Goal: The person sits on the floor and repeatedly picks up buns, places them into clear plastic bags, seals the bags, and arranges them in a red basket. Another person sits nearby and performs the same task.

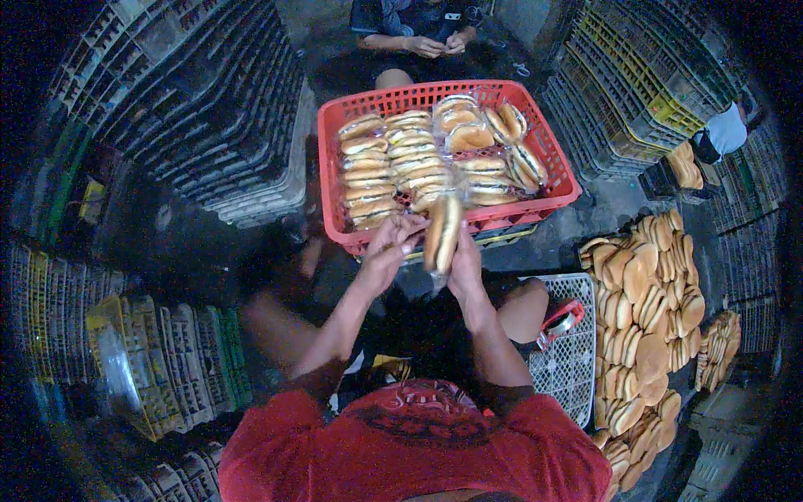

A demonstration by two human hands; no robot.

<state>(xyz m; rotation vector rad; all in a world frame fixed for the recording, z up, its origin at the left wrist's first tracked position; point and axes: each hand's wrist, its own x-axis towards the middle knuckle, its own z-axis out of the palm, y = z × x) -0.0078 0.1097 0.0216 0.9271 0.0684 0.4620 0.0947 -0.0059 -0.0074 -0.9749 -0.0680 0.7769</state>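
Note:
Between my two hands, at the near rim of a red plastic crate (339, 237), is a split bun with a pale filling (444, 235), blurred by motion and apparently in a clear bag. My right hand (465, 260) grips its right side, partly hidden behind it. From the left, my left hand (390, 245) has thumb and fingers bent together, their tips at the bun's edge. Inside the crate lie rows of filled buns (367, 179) on the left and middle. Clear-bagged buns (467, 135) rest toward the right.
A white plastic crate (564, 364) at my right bears a red tape dispenser (561, 323). Beyond it, unwrapped buns (640, 301) are heaped. Stacked crates (251, 150) rise on the left, others (633, 100) on the right. Opposite me, another person's hands (439, 46) meet.

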